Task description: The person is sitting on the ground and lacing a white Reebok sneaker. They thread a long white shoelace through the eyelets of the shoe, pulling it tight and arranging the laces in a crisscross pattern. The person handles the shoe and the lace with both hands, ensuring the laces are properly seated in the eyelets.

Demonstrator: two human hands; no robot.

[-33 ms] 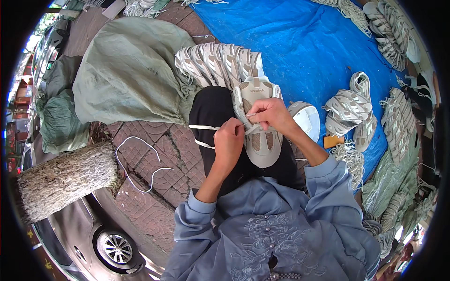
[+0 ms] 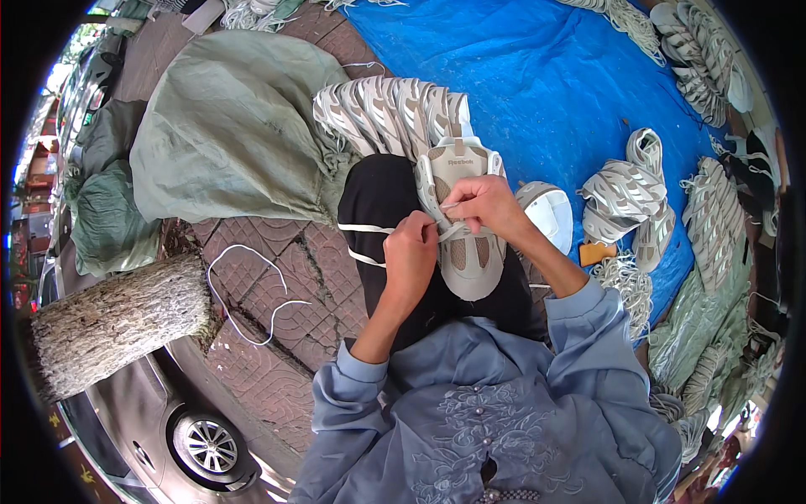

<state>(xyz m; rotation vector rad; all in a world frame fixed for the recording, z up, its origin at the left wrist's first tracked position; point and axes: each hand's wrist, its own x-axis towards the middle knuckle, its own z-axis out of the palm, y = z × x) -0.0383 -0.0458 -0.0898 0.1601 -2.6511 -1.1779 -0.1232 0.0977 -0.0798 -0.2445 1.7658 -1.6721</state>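
Note:
A beige and white shoe upper [image 2: 472, 279] lies across my lap, its rounded toe toward me and its tongue pointing away. My right hand [image 2: 489, 204] is closed in a pinch over the middle of the upper, holding a thin white shoelace [image 2: 451, 206]. At the left edge of the upper my left hand [image 2: 410, 262] is closed too, fingertips pressed together by the lacing; what it grips is mostly hidden by the fingers. White lace strands cross my black trouser leg [image 2: 378, 189].
Beyond my knees lies a row of nested shoe uppers [image 2: 390, 113]. A blue tarp [image 2: 512, 76] carries more uppers [image 2: 621, 202] and bundled laces [image 2: 625, 290] at right. A grey-green sack [image 2: 235, 126], tree trunk [image 2: 126, 323] and loose lace [image 2: 211, 281] are to the left.

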